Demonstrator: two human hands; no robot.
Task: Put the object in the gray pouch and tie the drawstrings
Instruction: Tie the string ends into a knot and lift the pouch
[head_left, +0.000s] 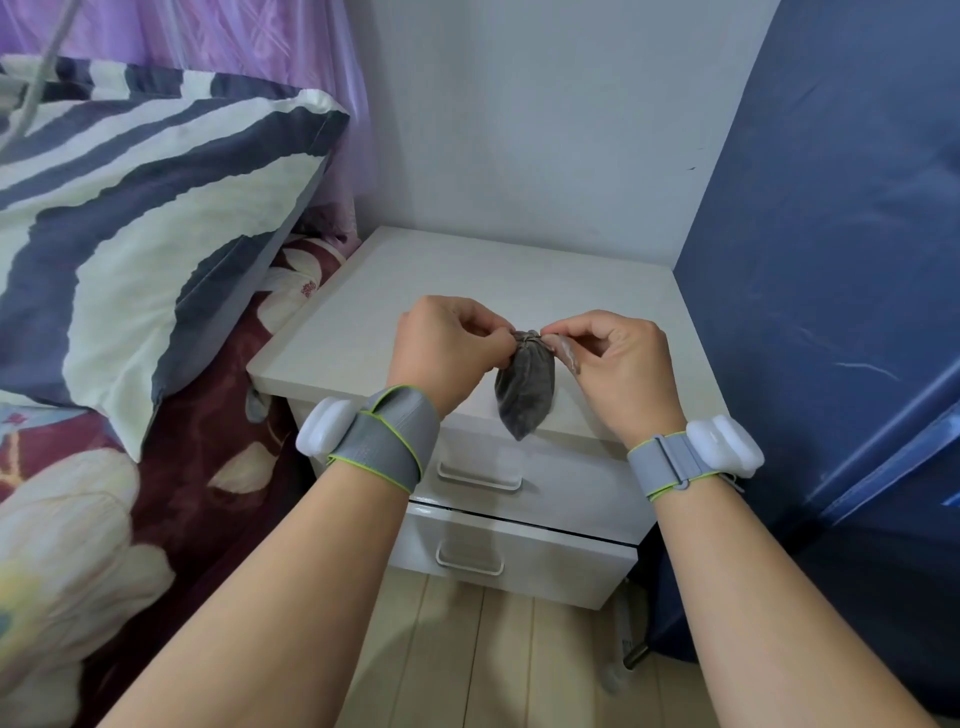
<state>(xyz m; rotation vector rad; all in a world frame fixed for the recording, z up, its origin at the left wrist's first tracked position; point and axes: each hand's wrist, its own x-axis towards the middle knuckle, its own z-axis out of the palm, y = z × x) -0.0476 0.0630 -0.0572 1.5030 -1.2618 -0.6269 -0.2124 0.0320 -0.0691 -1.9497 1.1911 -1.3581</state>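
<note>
A small gray pouch (524, 387) hangs in the air above the front edge of a white nightstand (363, 312). Its mouth is gathered tight at the top, and its body bulges as if something is inside; the object itself is hidden. My left hand (447, 348) pinches the drawstring on the left side of the gathered neck. On the right side, my right hand (618, 364) pinches the other drawstring end. Both hands sit close together, fingers curled. Gray straps with white devices wrap both wrists.
The nightstand has two drawers with white handles (478, 480) facing me. A bed with a black-and-white striped pillow (130, 208) and floral cover lies to the left. A blue fabric wardrobe (841, 260) stands close on the right. Pale wooden floor below.
</note>
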